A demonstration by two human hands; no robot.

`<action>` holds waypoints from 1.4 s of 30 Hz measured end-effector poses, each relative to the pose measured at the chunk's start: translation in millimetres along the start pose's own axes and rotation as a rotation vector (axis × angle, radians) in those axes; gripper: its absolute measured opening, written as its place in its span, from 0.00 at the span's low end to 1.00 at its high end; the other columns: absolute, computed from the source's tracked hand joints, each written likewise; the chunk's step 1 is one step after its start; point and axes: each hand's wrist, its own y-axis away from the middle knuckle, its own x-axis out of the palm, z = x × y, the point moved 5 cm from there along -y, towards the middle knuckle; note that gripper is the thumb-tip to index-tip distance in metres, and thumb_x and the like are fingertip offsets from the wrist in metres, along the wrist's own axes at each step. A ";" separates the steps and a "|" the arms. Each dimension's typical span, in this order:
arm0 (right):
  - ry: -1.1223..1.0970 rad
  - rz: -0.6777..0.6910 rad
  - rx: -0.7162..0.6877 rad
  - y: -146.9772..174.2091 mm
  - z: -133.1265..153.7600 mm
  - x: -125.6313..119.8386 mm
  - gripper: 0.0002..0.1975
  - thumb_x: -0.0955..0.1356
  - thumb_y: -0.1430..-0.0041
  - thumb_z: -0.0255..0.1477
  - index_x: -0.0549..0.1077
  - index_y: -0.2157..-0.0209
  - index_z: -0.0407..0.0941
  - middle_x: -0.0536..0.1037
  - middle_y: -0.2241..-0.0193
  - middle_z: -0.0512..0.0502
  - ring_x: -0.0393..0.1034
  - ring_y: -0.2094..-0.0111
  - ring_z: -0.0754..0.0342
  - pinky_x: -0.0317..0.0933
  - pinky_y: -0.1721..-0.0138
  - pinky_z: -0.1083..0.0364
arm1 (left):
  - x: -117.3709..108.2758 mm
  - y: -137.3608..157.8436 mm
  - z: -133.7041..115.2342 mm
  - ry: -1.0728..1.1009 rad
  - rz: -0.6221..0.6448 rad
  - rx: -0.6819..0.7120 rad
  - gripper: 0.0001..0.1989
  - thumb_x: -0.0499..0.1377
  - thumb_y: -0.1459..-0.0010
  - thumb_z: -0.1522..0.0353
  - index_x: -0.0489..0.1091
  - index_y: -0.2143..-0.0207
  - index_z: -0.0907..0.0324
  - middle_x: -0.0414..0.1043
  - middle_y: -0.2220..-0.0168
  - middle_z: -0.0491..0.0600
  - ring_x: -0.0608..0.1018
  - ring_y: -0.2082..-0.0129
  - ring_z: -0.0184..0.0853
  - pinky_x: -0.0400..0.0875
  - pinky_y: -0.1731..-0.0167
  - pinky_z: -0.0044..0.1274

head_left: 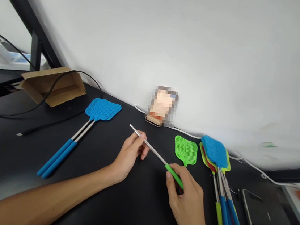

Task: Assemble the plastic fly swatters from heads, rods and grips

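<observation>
Between my hands is a fly swatter handle, a thin metal rod with a green grip and no head on its upper end. My left hand pinches the rod a little below its bare tip. My right hand is wrapped round the green grip, hiding its lower part. Just beyond my right hand, a loose green fly swatter head lies on the black table. Right of it rests a pile of whole fly swatters with blue, yellow-green and red parts. Two blue fly swatters lie together on the left.
A phone with a blurred screen leans on the wall in a small stand. At the back left lie an open cardboard box and a black cable. A dark phone lies at the right. A white cable follows the wall.
</observation>
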 end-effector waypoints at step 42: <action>-0.044 -0.097 -0.074 2.3 7.3 -5.2 0.07 0.68 0.32 0.26 0.71 0.54 0.48 0.78 0.64 0.49 0.77 0.65 0.55 0.68 0.66 0.58 | 16.3 11.7 3.3 -0.005 0.290 -0.099 0.14 0.65 0.35 0.59 0.70 0.63 0.63 0.71 0.72 0.45 0.72 0.73 0.28 0.65 0.64 0.25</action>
